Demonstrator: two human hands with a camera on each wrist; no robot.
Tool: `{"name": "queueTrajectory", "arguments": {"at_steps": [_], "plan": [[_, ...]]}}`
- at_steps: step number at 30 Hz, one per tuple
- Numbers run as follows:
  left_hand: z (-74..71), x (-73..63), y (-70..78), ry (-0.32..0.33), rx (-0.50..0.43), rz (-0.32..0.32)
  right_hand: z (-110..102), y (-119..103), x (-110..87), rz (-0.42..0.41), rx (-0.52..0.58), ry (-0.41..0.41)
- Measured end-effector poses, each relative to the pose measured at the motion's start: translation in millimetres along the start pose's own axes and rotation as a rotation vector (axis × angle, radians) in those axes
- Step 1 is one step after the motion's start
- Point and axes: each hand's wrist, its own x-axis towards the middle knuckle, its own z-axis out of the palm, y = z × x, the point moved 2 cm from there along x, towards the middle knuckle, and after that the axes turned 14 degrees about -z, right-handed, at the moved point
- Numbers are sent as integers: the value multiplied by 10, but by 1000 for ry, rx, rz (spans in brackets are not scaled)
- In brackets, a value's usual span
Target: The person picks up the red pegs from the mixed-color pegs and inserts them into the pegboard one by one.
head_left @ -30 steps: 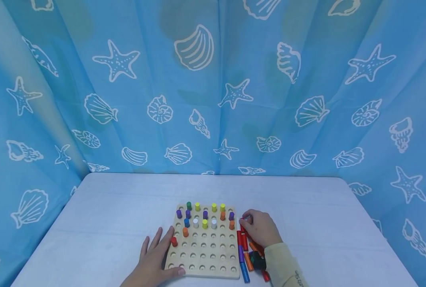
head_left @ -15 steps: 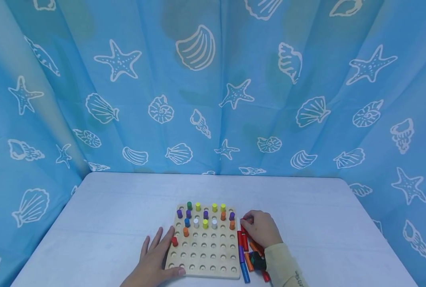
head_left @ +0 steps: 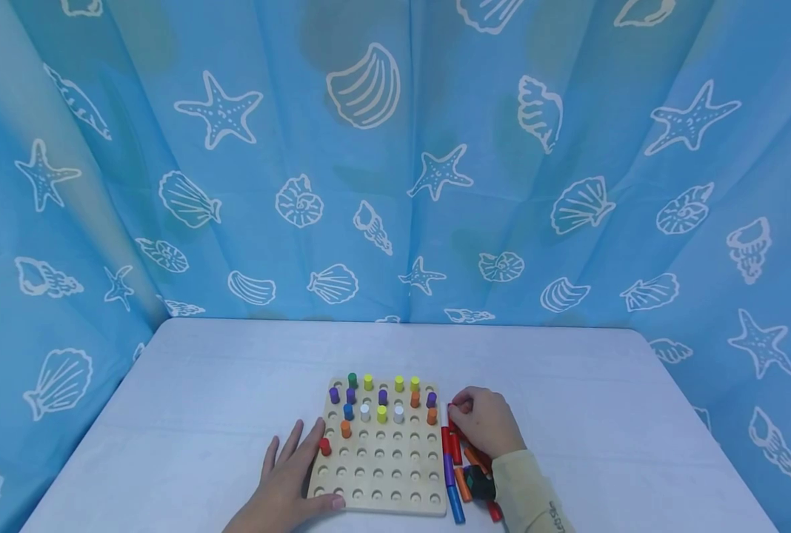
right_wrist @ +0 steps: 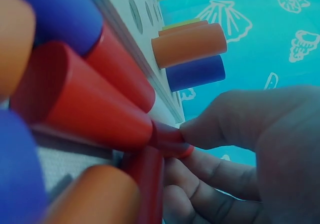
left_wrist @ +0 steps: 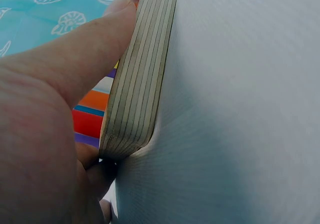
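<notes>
A square wooden pegboard point(head_left: 395, 511) lies on the table, its back rows partly filled with coloured pegs. My left hand point(head_left: 285, 481) rests at its front left corner, fingers spread along the left side. The thumb point(left_wrist: 95, 38) lies on the front edge in the left wrist view. Right of the board, my right hand point(head_left: 489, 422) pinches a red peg point(right_wrist: 170, 136) between thumb and fingers. Other red pegs point(right_wrist: 95, 101) lie right beside that one. A red peg point(head_left: 325, 447) stands in a hole near the left hand.
Against the board's right side, a line of pegs runs from white point(head_left: 444, 414) to purple point(head_left: 449, 470) to blue point(head_left: 455, 505). Loose orange pegs point(head_left: 462, 485) lie next to it. A black camera point(head_left: 481, 485) sits at the right wrist. A blue seashell curtain point(head_left: 395, 185) hangs behind the table.
The right hand's fingertips have shifted slightly right at the red peg, and more of the white peg beside them shows. The left hand stays on the board.
</notes>
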Motion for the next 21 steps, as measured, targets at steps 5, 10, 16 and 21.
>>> {"name": "queueTrajectory", "arguments": {"at_steps": [5,10,16,21], "plan": [[-5,-7,-5,-8,-13,12,-2,-10,-12,-23,8,14],[12,4,-17,-7,-21,26,-3,-8,-11,-76,-43,-15],[20,12,-21,-2,-18,20,-17,-16,-6,-63,-56,-58],[12,9,-13,7,-8,12,-20,-14,-13,-15,-33,-84]]}}
